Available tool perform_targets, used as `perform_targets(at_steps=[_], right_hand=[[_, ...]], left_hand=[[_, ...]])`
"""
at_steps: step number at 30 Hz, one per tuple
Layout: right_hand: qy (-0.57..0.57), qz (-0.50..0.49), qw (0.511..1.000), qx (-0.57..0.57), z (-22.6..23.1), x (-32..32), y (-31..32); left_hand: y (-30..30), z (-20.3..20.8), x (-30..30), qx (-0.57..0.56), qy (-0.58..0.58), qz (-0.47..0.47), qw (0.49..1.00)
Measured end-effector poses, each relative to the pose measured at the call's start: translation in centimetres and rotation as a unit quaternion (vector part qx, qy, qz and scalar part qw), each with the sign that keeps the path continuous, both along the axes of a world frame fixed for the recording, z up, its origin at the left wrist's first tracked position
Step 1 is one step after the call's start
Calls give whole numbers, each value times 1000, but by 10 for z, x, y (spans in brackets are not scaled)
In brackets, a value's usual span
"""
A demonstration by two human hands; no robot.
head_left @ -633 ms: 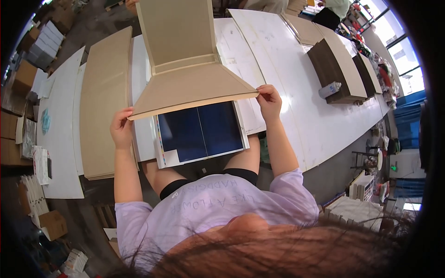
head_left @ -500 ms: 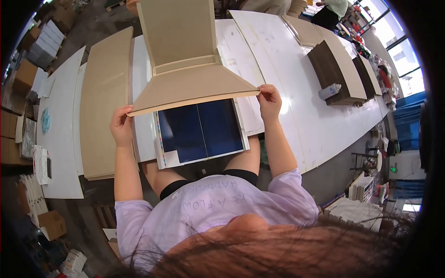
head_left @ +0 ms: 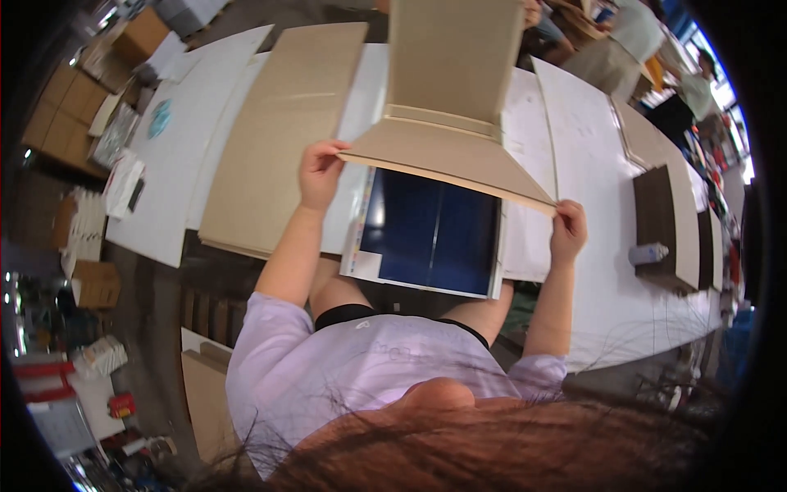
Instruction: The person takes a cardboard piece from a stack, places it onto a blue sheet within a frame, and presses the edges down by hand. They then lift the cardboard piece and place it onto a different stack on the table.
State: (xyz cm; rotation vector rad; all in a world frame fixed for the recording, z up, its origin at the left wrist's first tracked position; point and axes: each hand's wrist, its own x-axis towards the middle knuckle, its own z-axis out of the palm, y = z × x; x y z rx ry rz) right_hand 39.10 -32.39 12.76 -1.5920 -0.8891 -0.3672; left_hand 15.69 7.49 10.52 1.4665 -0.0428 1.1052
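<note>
My left hand point(head_left: 322, 174) pinches the left corner of the near edge of a large tan cardboard panel point(head_left: 447, 152). At the opposite corner of that edge, my right hand point(head_left: 568, 231) pinches it too. The panel has a wide near flap, a crease strip across it and a long section reaching away from me. A co-worker's hand point(head_left: 533, 12) shows beside its far right edge. Under the near flap lies a dark blue glossy printed sheet point(head_left: 426, 234) with a white border and a pale line down its middle; the flap hides its far part.
Flat cardboard sheets point(head_left: 283, 139) lie stacked on the white table point(head_left: 217, 123) to my left. Farther right, another cardboard stack point(head_left: 668, 213) has a white spray can point(head_left: 648, 254) against its side. A co-worker point(head_left: 619, 53) is beyond the table at the far right.
My view has swung left, so the table and panel appear farther right. Both hands still grip the same panel corners, and its near edge now slants down to the right in view.
</note>
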Motion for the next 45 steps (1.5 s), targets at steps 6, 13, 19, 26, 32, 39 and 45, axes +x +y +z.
perform_targets(at_steps=[6, 13, 19, 26, 32, 39, 45], right_hand=[[57, 39, 998, 9, 4, -3, 4], [159, 98, 980, 73, 16, 7, 20], [367, 129, 914, 116, 53, 41, 51], [-436, -113, 867, -215, 96, -53, 189], [-354, -120, 909, -182, 104, -28, 238], [-367, -127, 909, -148, 109, -19, 252], [-360, -148, 908, -153, 106, -19, 252]], left_hand=[[6, 13, -10, 102, 3, 38, 994], [12, 36, -7, -5, 65, -72, 995], [18, 70, 29, -243, 134, -40, 960], [27, 104, 71, -259, 147, 46, 953], [25, 107, 73, 101, 99, 131, 981], [56, 112, 69, 189, 218, 91, 953], [29, 120, 82, 398, 123, 416, 808]])
